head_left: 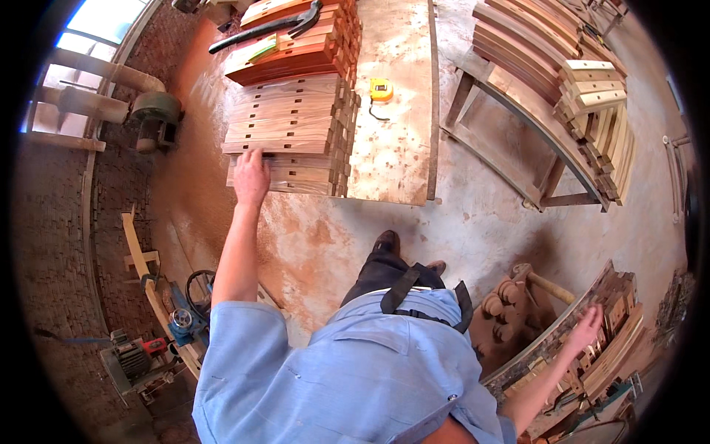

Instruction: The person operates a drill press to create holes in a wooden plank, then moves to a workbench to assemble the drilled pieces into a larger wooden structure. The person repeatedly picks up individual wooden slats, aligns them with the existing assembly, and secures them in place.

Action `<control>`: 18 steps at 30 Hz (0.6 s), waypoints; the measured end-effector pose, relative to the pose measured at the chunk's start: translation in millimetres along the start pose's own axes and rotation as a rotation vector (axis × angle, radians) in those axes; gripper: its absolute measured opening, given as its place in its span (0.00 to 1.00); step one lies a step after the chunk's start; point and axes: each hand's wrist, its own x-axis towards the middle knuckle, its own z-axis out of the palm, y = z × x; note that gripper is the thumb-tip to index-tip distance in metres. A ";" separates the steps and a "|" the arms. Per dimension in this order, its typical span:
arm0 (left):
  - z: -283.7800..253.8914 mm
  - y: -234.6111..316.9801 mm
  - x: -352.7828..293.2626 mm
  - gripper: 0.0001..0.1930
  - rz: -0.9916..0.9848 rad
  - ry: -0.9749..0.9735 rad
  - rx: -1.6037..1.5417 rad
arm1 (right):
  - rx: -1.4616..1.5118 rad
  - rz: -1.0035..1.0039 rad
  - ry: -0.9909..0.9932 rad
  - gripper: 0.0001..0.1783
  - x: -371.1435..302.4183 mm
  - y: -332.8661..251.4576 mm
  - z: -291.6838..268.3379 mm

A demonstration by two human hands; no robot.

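My left hand (252,177) is at the near end of a stack of wooden slats (285,118) with small rectangular mortises. Its fingers are bent together over the edge of one slat, and the thumb side is partly hidden. Out to the right, my right hand (588,328) reaches over a bench with mortised wooden pieces (617,340). Its fingers are stretched out and hold nothing; whether they touch the wood I cannot tell. A yellow tape measure (381,90) lies on the worktable (392,159) beside the slats. A black claw hammer (270,28) rests on the redder slats behind.
A wooden stand (518,92) at the far right carries more stacked slats (518,44). A motor (129,359) and blue machine (188,322) stand at the left, below a green blower (155,115) with ducts. Sawdust covers the floor (310,229).
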 end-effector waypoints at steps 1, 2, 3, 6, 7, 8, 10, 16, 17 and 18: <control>5.1 -14.0 1.9 0.18 -0.043 -0.001 -0.007 | -0.067 0.045 -0.055 0.19 -17.1 -3.4 15.7; 9.9 -25.9 4.2 0.18 -0.084 -0.003 -0.015 | -0.136 0.092 -0.106 0.19 -34.8 -7.3 29.7; 14.4 -36.4 6.2 0.18 -0.124 -0.005 -0.022 | -0.039 0.173 -0.115 0.19 -57.9 -19.2 48.6; 22.8 -61.5 11.5 0.17 -0.059 -0.020 -0.036 | 0.036 0.293 -0.181 0.19 -114.3 -29.9 88.2; 25.2 -68.6 13.7 0.16 -0.032 -0.021 -0.040 | 0.050 0.305 -0.195 0.18 -130.1 -33.9 97.3; 26.7 -74.0 14.7 0.16 0.006 -0.012 -0.035 | 0.063 0.318 -0.210 0.18 -142.1 -36.0 104.4; 25.2 -80.9 20.9 0.15 0.088 0.012 -0.024 | 0.048 0.361 -0.257 0.19 -161.2 -44.3 114.6; 30.6 -98.9 27.9 0.12 0.197 -0.002 -0.058 | 0.038 0.326 -0.303 0.19 -186.7 -65.2 140.1; 30.1 -100.1 27.7 0.12 0.202 -0.009 -0.072 | 0.034 0.322 -0.318 0.18 -189.0 -70.0 143.6; 28.6 -102.4 29.4 0.11 0.252 0.028 -0.066 | 0.028 0.320 -0.316 0.18 -191.4 -75.7 148.3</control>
